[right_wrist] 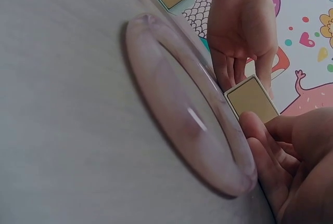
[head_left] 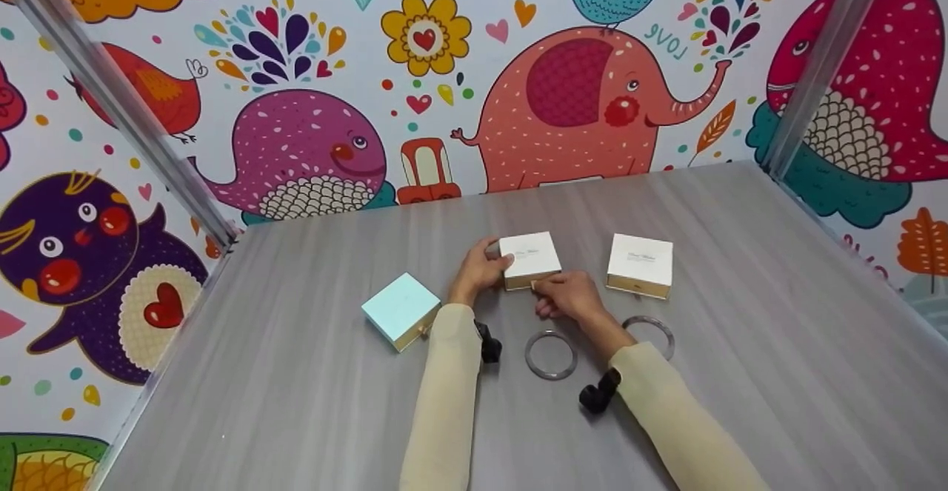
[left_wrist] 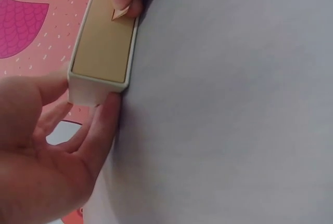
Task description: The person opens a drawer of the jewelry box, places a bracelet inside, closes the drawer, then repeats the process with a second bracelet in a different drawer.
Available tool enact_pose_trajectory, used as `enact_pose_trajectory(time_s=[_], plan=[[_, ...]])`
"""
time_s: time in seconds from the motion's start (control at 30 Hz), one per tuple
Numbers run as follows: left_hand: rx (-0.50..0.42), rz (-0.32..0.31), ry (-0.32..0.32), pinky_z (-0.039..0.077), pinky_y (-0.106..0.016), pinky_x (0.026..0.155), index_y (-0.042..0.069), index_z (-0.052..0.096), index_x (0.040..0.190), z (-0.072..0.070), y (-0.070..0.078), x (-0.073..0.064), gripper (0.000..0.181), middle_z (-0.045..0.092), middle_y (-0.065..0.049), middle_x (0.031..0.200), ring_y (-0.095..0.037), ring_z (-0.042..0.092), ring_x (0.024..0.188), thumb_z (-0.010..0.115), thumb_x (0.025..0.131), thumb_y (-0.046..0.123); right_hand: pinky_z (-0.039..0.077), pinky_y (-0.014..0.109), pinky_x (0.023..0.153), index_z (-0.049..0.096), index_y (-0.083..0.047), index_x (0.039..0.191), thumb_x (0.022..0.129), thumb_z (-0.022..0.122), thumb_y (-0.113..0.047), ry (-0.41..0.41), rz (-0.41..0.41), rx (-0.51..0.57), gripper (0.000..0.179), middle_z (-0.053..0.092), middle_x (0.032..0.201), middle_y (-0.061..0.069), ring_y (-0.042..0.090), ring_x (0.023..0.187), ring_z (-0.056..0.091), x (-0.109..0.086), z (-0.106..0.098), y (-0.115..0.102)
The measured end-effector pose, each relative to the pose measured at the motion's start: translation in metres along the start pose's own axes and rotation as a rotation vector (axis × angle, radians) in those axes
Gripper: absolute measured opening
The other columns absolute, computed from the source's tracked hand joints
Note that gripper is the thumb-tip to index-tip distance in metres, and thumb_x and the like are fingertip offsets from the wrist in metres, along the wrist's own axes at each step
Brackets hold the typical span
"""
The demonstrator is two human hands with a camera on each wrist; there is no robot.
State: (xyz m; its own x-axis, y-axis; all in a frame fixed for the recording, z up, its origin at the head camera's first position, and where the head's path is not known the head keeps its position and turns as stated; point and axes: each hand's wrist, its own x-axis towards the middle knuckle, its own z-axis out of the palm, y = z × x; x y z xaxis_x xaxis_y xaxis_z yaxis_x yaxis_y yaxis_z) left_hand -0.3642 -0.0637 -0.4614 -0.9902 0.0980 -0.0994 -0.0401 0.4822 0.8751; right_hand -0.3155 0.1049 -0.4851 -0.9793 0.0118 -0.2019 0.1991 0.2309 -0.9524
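A white box point(head_left: 530, 252) with a tan drawer front point(left_wrist: 103, 39) sits on the table between both hands. My left hand point(head_left: 481, 272) holds it at its left side, thumb on the lid and fingers along the side wall. At the front, my right hand point(head_left: 572, 296) pinches a small pull tab point(left_wrist: 120, 13) between thumb and finger. The drawer front looks flush with the sleeve. Just below the right hand lies a greyish bangle point(head_left: 551, 355), which shows pale pink-purple and glossy in the right wrist view.
A second bangle point(head_left: 652, 337) lies partly behind the right forearm. To the right stands another white box point(head_left: 640, 266), and a mint-green box point(head_left: 401, 310) sits angled left of the left forearm. A patterned wall point(head_left: 444, 113) borders the grey table point(head_left: 311, 402) at the back.
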Motion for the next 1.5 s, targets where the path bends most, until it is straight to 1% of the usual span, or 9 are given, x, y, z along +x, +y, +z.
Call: enact_pose_trajectory(time_s=[0.13, 0.23, 0.4, 0.53, 0.87, 0.93, 1.17, 1.37, 1.5], plan=[[0.007, -0.002, 0.003, 0.051, -0.045, 0.101, 0.004, 0.044, 0.149, 0.0, 0.003, -0.001, 0.055, 0.061, -0.025, 0.134, -0.033, 0.062, 0.119, 0.062, 0.099, 0.018, 0.049, 0.018, 0.046, 0.074, 0.009, 0.099, 0.095, 0.067, -0.015, -0.006, -0.006, 0.004, 0.025, 0.063, 0.051, -0.003, 0.004, 0.044, 0.059, 0.0004, 0.0006, 0.0], [0.009, -0.001, 0.007, 0.05, -0.045, 0.103, 0.004, 0.044, 0.149, -0.0001, 0.0052, -0.0014, 0.055, 0.06, -0.025, 0.136, -0.033, 0.061, 0.122, 0.061, 0.099, 0.017, 0.049, 0.018, 0.046, 0.074, 0.008, 0.099, 0.095, 0.067, -0.015, 0.0, -0.004, -0.008, 0.024, 0.063, 0.051, -0.003, 0.004, 0.045, 0.059, 0.0002, 0.0004, -0.0008], [-0.005, -0.003, 0.006, 0.05, -0.046, 0.104, 0.004, 0.045, 0.148, -0.0002, 0.0049, -0.0014, 0.054, 0.061, -0.024, 0.136, -0.033, 0.061, 0.122, 0.062, 0.099, 0.017, 0.049, 0.018, 0.045, 0.075, 0.007, 0.097, 0.095, 0.067, -0.017, -0.004, -0.004, -0.017, 0.025, 0.063, 0.051, -0.003, 0.004, 0.044, 0.059, -0.0008, 0.0003, -0.0005], [-0.01, -0.007, 0.008, 0.047, -0.045, 0.108, 0.004, 0.045, 0.148, 0.0002, 0.0039, -0.0009, 0.054, 0.059, -0.024, 0.138, -0.033, 0.06, 0.126, 0.062, 0.098, 0.017, 0.048, 0.018, 0.045, 0.076, 0.006, 0.096, 0.095, 0.067, -0.017, 0.0, -0.001, -0.019, 0.025, 0.063, 0.05, -0.003, 0.003, 0.044, 0.059, -0.0005, 0.0004, 0.0007], [-0.002, -0.021, 0.005, 0.04, -0.047, 0.115, 0.005, 0.046, 0.148, -0.0006, 0.002, 0.0017, 0.055, 0.052, -0.022, 0.147, -0.034, 0.054, 0.133, 0.062, 0.098, 0.019, 0.047, 0.019, 0.043, 0.077, 0.004, 0.085, 0.094, 0.068, -0.016, 0.018, 0.001, -0.04, 0.024, 0.06, 0.046, -0.004, 0.004, 0.042, 0.058, -0.0033, 0.0011, 0.0011], [-0.003, -0.016, 0.009, 0.04, -0.047, 0.114, 0.004, 0.046, 0.147, -0.0006, 0.0016, 0.0023, 0.055, 0.052, -0.022, 0.147, -0.034, 0.054, 0.133, 0.063, 0.098, 0.019, 0.047, 0.019, 0.043, 0.077, 0.004, 0.085, 0.094, 0.068, -0.017, 0.017, 0.005, -0.044, 0.024, 0.06, 0.045, -0.004, 0.004, 0.042, 0.058, -0.0034, 0.0012, 0.0007], [0.003, 0.013, 0.025, 0.049, -0.043, 0.105, 0.002, 0.049, 0.144, 0.0009, 0.0005, 0.0039, 0.052, 0.063, -0.025, 0.132, -0.034, 0.062, 0.123, 0.064, 0.096, 0.015, 0.047, 0.018, 0.042, 0.076, 0.006, 0.087, 0.093, 0.067, -0.015, 0.003, 0.001, -0.067, 0.024, 0.058, 0.045, -0.005, 0.002, 0.041, 0.056, -0.0044, 0.0011, -0.0005], [0.009, -0.009, 0.018, 0.046, -0.044, 0.109, 0.005, 0.048, 0.146, 0.0014, 0.001, 0.0028, 0.053, 0.06, -0.022, 0.137, -0.032, 0.059, 0.127, 0.063, 0.097, 0.017, 0.048, 0.018, 0.043, 0.076, 0.006, 0.09, 0.094, 0.066, -0.014, -0.013, 0.007, -0.097, 0.023, 0.059, 0.045, -0.005, 0.002, 0.041, 0.056, -0.0059, -0.0016, -0.0007], [0.002, -0.009, 0.019, 0.045, -0.045, 0.11, 0.004, 0.046, 0.147, 0.001, 0.0024, 0.0013, 0.054, 0.058, -0.023, 0.14, -0.033, 0.057, 0.129, 0.062, 0.098, 0.017, 0.047, 0.018, 0.042, 0.075, 0.006, 0.088, 0.094, 0.066, -0.014, -0.033, 0.015, -0.092, 0.023, 0.059, 0.045, -0.004, 0.002, 0.04, 0.055, -0.0072, -0.0034, -0.002]])
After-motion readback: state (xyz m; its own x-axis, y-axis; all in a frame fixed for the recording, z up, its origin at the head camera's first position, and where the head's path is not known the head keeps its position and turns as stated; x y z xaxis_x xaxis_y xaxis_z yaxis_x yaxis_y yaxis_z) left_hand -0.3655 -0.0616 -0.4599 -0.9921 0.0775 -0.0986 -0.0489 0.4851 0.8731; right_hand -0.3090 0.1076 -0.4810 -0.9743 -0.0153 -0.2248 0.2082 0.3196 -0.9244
